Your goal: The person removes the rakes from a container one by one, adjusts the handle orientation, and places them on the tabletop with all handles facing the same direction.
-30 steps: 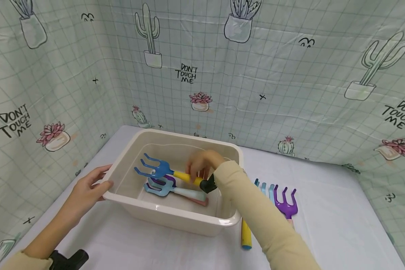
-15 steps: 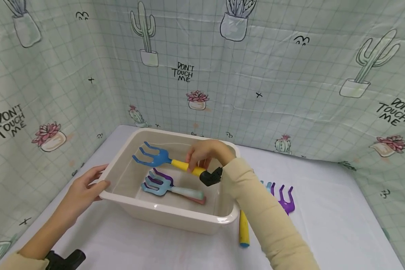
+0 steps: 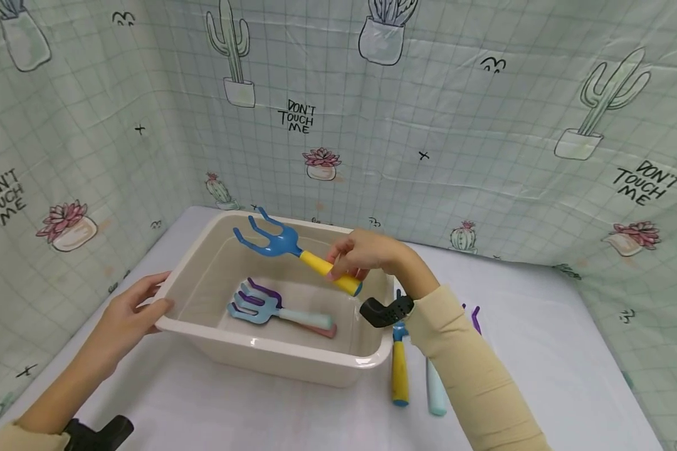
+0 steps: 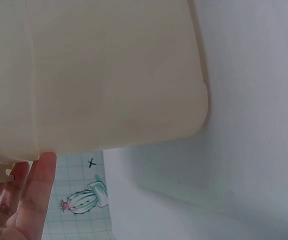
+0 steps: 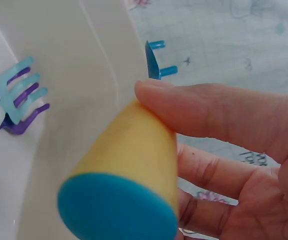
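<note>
My right hand [image 3: 369, 254] pinches the yellow handle of a blue three-tined hand rake [image 3: 282, 242] and holds it, tilted, over the cream basin [image 3: 259, 344]. The handle's round blue end [image 5: 116, 207] faces the right wrist camera, with the thumb lying along the yellow part. At the basin's left side, my left hand [image 3: 131, 316] grips the rim, thumb above and fingers beneath; its fingers [image 4: 41, 182] show against the wall in the left wrist view. Inside on the bottom, a light blue hand fork [image 3: 259, 307] overlaps a purple one [image 3: 272, 292] with a pinkish handle.
Right of the basin on the white table [image 3: 541, 376] lie a tool with a yellow handle [image 3: 399, 376], one with a pale green handle [image 3: 437, 388] and purple tines [image 3: 476, 318], all partly behind my right sleeve [image 3: 474, 369]. A printed cloth [image 3: 457, 113] stands behind.
The blue rake has risen from near the basin's bottom to about rim height, and its tines now point more upward. My left hand has kept its grip on the rim.
</note>
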The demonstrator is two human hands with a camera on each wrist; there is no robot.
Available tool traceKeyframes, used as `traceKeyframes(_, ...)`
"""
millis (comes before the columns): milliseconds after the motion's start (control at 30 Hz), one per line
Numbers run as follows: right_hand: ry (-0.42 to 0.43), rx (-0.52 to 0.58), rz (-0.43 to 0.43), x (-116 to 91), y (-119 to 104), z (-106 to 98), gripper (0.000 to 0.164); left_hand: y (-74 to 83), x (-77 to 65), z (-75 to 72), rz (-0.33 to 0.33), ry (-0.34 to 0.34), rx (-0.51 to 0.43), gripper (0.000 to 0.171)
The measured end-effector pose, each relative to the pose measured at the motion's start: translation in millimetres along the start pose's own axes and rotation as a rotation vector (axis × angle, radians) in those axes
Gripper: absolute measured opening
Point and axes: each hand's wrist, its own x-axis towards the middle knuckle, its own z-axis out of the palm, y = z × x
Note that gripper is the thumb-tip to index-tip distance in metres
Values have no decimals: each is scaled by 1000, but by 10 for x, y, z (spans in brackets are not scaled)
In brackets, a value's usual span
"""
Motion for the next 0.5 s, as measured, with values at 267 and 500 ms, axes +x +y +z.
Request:
traceKeyframes(267,73,54,-45,-306,156,13,25,-10,8,-3,8,8,5,50)
traceKeyframes(500,141,93,-41,-599,364,-6,24,-46,19,-21,17,16,-1,51)
